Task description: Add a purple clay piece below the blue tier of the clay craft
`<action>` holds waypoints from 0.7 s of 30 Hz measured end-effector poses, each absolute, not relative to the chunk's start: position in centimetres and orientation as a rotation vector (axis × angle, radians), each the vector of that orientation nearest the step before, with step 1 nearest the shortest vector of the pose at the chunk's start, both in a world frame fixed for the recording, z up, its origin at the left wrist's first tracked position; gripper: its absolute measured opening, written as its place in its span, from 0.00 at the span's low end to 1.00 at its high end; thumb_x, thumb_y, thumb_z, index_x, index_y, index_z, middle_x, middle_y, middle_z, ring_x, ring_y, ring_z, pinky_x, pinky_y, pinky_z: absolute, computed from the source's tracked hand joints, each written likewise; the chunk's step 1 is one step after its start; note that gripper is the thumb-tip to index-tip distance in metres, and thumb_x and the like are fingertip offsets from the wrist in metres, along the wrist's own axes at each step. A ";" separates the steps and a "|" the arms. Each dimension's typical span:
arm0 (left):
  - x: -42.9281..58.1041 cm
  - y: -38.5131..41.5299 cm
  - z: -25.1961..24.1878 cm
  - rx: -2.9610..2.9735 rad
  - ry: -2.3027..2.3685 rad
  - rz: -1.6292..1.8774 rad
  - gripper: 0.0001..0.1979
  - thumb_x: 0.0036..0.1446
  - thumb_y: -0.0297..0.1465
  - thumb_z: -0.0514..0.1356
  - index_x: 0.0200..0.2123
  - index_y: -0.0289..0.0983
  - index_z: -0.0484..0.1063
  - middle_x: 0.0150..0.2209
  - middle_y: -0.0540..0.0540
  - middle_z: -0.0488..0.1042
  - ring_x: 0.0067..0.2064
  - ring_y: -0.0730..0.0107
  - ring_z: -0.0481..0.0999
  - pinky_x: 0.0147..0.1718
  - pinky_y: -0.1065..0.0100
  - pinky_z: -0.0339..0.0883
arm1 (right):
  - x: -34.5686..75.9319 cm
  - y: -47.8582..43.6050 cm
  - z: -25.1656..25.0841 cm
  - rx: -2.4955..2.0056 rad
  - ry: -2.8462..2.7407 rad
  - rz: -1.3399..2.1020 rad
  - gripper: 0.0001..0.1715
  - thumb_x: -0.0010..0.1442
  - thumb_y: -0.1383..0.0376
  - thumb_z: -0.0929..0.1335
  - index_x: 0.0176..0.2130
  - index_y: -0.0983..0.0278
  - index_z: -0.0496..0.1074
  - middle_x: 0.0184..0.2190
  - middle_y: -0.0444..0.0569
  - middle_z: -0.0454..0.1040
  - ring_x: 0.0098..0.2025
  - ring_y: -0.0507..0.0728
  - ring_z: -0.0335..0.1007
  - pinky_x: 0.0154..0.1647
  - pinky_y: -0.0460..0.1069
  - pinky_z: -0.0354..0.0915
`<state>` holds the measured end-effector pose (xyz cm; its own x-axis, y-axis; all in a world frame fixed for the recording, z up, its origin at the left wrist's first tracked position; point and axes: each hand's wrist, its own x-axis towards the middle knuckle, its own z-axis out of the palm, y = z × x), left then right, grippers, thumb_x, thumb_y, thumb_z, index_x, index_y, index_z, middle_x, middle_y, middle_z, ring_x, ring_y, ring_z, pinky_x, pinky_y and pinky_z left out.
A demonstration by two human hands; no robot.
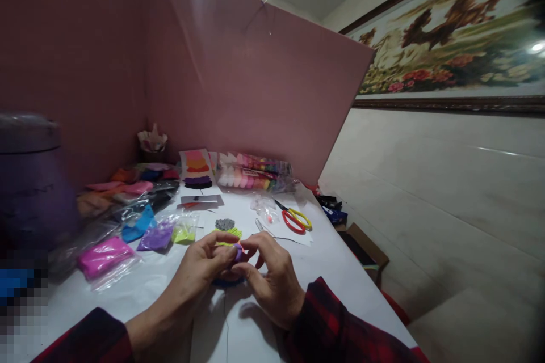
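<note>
My left hand [204,261] and my right hand [272,278] meet over the white table [340,272]. Between their fingertips is a small purple piece [238,252], pinched by my left thumb and fingers. The fingers of my right hand are curved around its right side, with thumb and forefinger apart. Under and behind the fingers lie a yellow-green patch [230,233] and a grey textured patch [225,224]. A dark blue edge [227,283] shows below my hands. My fingers hide most of the middle of this layered piece.
Bags of pink [105,257], blue [139,224], purple [156,235] and yellow-green clay [184,232] lie left. Scissors [297,220] rest at right. Behind stand a colour picture [198,167] and packed clay [251,177]. A large purple container [32,181] stands far left.
</note>
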<state>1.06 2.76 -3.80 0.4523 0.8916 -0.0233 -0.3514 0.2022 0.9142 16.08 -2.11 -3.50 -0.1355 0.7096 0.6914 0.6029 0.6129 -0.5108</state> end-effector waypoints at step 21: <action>1.0 1.6 -3.2 1.073 0.640 0.969 0.22 0.40 0.42 0.70 0.32 0.34 0.69 0.22 0.48 0.77 0.22 0.71 0.75 0.23 0.71 0.67 | 16.0 -2.4 -3.6 -0.959 -1.940 0.085 0.10 0.60 0.74 0.65 0.42 0.63 0.68 0.33 0.49 0.72 0.34 0.56 0.68 0.29 0.49 0.65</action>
